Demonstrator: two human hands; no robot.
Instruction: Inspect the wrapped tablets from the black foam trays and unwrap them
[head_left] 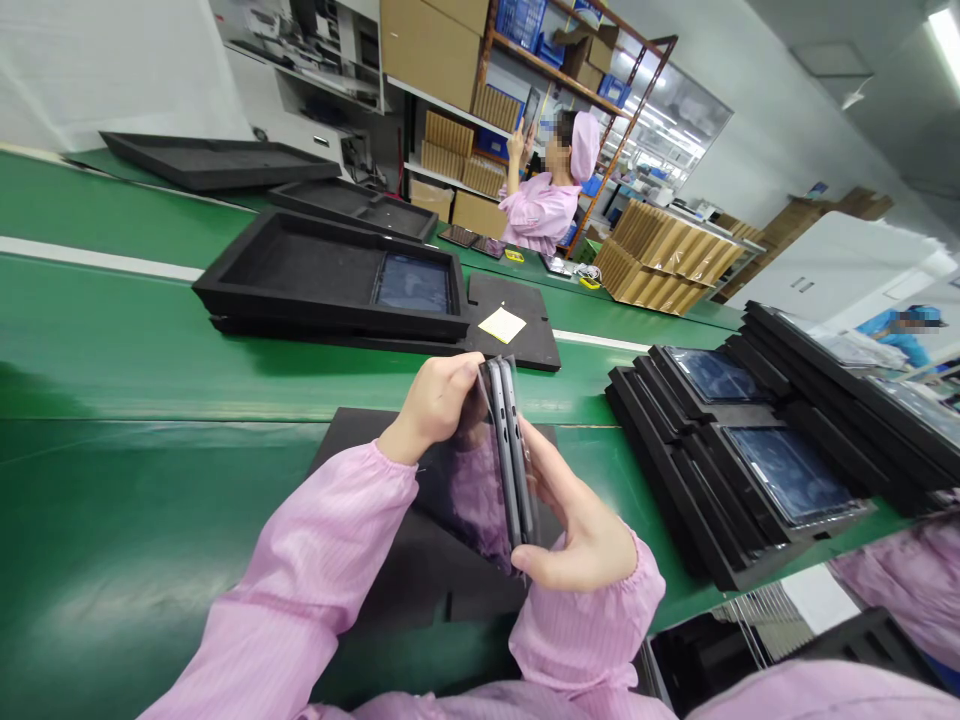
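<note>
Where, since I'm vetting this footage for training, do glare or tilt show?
Head view, lower left: pale sheen on the green worktop; head view, centre: pink reflections on the glossy side of the two held devices; head view, upper right: ceiling light glaring white; head view overall: tilted.

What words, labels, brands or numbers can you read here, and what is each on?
None can be read.
Yellow sticky note on the black foam board: any writing is too faint.
Two held tablets: no readable text on the visible edges.
Nearest tablet lying at right: any markings are too small.
</note>
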